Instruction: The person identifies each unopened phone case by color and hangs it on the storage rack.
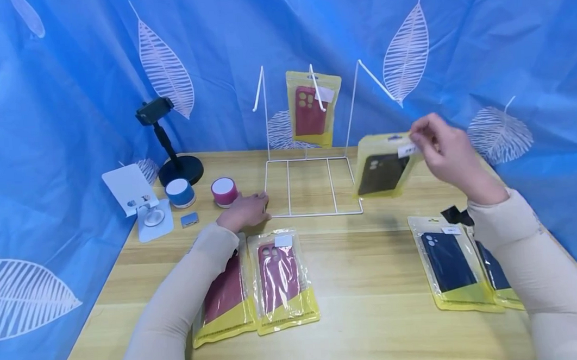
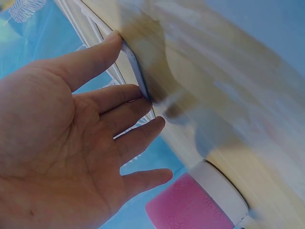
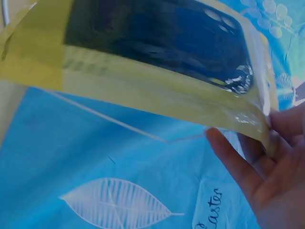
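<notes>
Right hand (image 1: pixel 446 152) pinching top of shiny yellow packet (image 1: pixel 383 167) with black case, up at 2 o'clock over wooden surface (image 1: pixel 372 284), left hand (image 1: pixel 246 210) flat with straight fingers pressing thin white wire rack (image 1: pixel 310 187), left wrist view alone showing fingertips (image 2: pixel 112 40) touching wire

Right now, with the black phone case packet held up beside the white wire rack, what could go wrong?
1. The right hand pinches the yellow packet with the black phone case only at its top edge; it hangs tilted and could slip.
2. The white wire display rack looks light; the left hand touches just its base corner, so a snag on the right-hand hook might tip it.
</notes>
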Demonstrator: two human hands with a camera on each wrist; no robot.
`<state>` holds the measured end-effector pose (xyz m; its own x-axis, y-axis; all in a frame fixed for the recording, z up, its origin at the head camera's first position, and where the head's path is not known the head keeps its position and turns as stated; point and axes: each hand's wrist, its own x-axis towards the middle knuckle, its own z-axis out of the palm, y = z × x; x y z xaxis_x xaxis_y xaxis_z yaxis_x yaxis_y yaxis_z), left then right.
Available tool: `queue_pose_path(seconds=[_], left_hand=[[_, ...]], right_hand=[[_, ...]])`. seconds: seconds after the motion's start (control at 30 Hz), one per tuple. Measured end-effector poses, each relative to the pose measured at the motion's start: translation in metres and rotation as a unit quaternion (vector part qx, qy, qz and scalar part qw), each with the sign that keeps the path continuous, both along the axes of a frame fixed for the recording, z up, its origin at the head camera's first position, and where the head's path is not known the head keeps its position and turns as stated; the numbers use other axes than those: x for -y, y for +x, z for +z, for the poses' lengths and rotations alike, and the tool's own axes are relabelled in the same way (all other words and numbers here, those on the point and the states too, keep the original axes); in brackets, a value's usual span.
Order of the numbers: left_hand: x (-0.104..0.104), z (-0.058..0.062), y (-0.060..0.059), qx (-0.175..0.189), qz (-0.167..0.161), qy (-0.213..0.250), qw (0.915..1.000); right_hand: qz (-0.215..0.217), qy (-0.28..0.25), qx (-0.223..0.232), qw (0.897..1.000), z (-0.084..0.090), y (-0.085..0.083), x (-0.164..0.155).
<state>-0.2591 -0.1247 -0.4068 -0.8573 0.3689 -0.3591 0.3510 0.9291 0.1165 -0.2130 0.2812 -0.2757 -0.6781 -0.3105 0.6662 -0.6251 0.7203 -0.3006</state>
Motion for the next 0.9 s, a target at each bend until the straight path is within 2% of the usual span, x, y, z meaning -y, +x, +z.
queue_pose_path(seconds=[0.13,0.3,0.57,0.9], left_hand=[[0.0,0.0,0.0,0.0,0.0,-0.001,1.0],[0.0,0.0,-0.001,0.001,0.005,-0.002,1.0],[0.0,-0.002,-0.002,0.011,0.014,0.0,0.9998],[0.0,-0.004,-0.001,0.003,0.008,-0.012,0.9999]], right_hand=[[-0.016,-0.068,-0.047,0.996,0.018,-0.017,0.0],[-0.044,-0.089,-0.045,0.994,0.031,-0.028,0.001],[-0.064,-0.042,-0.018,0.997,0.029,-0.042,0.002],[-0.091,0.001,0.034,0.995,0.029,-0.076,0.011]])
